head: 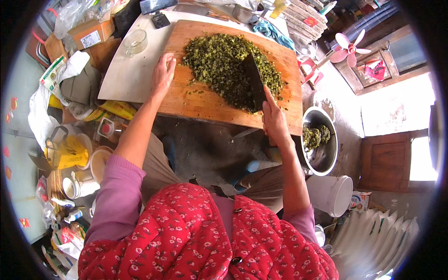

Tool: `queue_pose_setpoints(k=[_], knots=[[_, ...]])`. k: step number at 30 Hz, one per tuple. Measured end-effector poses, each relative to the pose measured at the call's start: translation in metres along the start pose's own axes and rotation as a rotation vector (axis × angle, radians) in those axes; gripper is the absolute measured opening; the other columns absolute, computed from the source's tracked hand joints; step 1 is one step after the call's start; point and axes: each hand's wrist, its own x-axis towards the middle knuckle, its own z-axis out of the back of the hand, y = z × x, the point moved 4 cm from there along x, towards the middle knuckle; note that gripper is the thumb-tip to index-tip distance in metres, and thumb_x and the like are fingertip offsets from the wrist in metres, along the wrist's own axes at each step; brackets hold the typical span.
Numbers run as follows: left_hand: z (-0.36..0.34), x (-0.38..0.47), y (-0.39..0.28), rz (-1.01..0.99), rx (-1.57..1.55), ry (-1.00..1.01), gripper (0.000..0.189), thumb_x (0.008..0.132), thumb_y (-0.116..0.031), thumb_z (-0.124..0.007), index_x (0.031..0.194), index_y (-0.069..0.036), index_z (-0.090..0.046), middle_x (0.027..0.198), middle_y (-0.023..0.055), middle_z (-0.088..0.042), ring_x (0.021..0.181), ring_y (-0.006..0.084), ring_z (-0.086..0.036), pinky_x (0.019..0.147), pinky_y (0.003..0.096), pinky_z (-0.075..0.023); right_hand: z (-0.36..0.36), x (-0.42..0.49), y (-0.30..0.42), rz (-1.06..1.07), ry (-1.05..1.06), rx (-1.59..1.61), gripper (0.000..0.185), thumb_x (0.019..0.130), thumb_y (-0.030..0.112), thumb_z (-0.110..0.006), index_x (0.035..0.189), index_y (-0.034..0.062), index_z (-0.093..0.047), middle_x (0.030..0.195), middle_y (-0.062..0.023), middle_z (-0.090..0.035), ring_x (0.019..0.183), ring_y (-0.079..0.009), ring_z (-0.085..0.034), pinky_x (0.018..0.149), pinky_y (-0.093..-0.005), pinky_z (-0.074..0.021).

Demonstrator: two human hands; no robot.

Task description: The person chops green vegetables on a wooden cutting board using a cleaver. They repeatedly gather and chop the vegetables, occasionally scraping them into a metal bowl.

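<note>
My right hand (274, 117) is closed around the handle of a dark-bladed cleaver (254, 78). Its broad blade stands among finely chopped green vegetables (217, 59), which look like leafy greens or pickled mustard. The chopped heap spreads over the middle and far part of a large wooden cutting board (185, 101). At the board's left edge is my left hand (163, 75), holding nothing, with its thumb a little apart from the fingers. Small green bits lie scattered on the near part of the board.
Under the board is a white table (120, 77) bearing a glass cup (135, 41). Right of the board, a metal basin (320, 164) holds clumps of greens (312, 137). A white bucket (327, 196) stands below it. Boxes, bags and tubs crowd the left; a pink fan (351, 49) is at right.
</note>
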Motion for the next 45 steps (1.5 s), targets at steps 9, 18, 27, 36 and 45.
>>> queue_pose_setpoints(k=[9,18,27,36,45], knots=[[-0.001,0.000,0.002,0.012,0.024,-0.018,0.030,0.098,-0.026,-0.055,0.120,-0.005,-0.058,0.114,0.0137,-0.068,0.108,0.0313,-0.064,0.092,0.0410,-0.0494,-0.018,0.012,0.025,0.275,-0.020,-0.128,0.048,0.104,0.021,-0.044,0.152,0.0254,-0.039,0.060,-0.0014,-0.047,0.047,-0.0106,-0.047,0.043,-0.0301,-0.0432],[0.002,-0.001,-0.005,0.059,-0.033,-0.027,0.032,0.098,-0.028,-0.055,0.119,-0.005,-0.059,0.113,0.0156,-0.068,0.107,0.0323,-0.064,0.092,0.0414,-0.0490,-0.031,0.015,0.036,0.119,0.059,-0.061,0.047,0.103,0.021,-0.046,0.149,0.0269,-0.041,0.088,-0.0265,-0.068,0.069,-0.0350,-0.070,0.059,-0.0483,-0.0507],[0.004,-0.001,-0.003,0.117,-0.131,-0.071,0.031,0.101,-0.024,-0.051,0.122,-0.003,-0.058,0.118,0.0165,-0.067,0.109,0.0313,-0.064,0.094,0.0392,-0.0487,-0.047,0.027,0.059,0.297,0.073,-0.134,0.048,0.104,0.026,-0.045,0.151,0.0289,-0.039,0.059,-0.0004,-0.049,0.047,-0.0101,-0.046,0.046,-0.0288,-0.0448],[0.013,-0.003,-0.014,0.123,-0.167,-0.092,0.032,0.103,-0.025,-0.049,0.123,-0.001,-0.057,0.119,0.0171,-0.066,0.110,0.0285,-0.063,0.095,0.0368,-0.0479,-0.075,0.051,0.060,0.089,0.249,-0.137,0.046,0.104,0.028,-0.043,0.150,0.0256,-0.037,0.085,-0.0297,-0.066,0.076,-0.0430,-0.067,0.074,-0.0516,-0.0510],[0.020,-0.004,-0.025,0.103,-0.162,-0.111,0.032,0.103,-0.022,-0.048,0.123,0.002,-0.056,0.118,0.0197,-0.065,0.111,0.0303,-0.063,0.095,0.0375,-0.0476,-0.097,0.062,0.088,0.228,0.256,-0.144,0.046,0.103,0.024,-0.046,0.149,0.0220,-0.040,0.087,-0.0314,-0.065,0.077,-0.0426,-0.068,0.071,-0.0518,-0.0510]])
